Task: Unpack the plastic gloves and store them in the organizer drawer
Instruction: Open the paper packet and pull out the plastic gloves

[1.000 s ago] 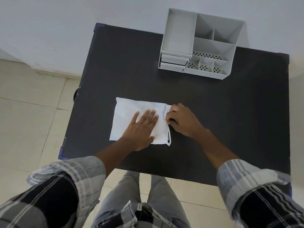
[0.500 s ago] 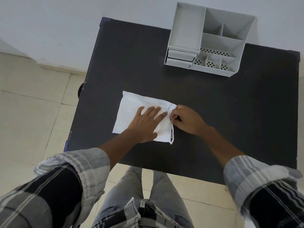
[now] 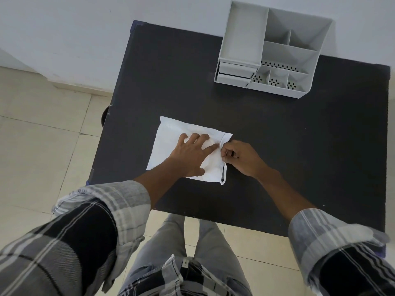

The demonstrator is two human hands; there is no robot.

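Barely begun: left hand [image 3: 192, 155] lies flat on the white packet [image 3: 171, 144], right hand [image 3: 239, 157] pinches its edge; organizer [image 3: 271, 52] beyond the packet, drawers [image 3: 234, 74] closed.

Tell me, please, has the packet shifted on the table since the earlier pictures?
No: the packet lies equally far from the organizer; only the camera moved.
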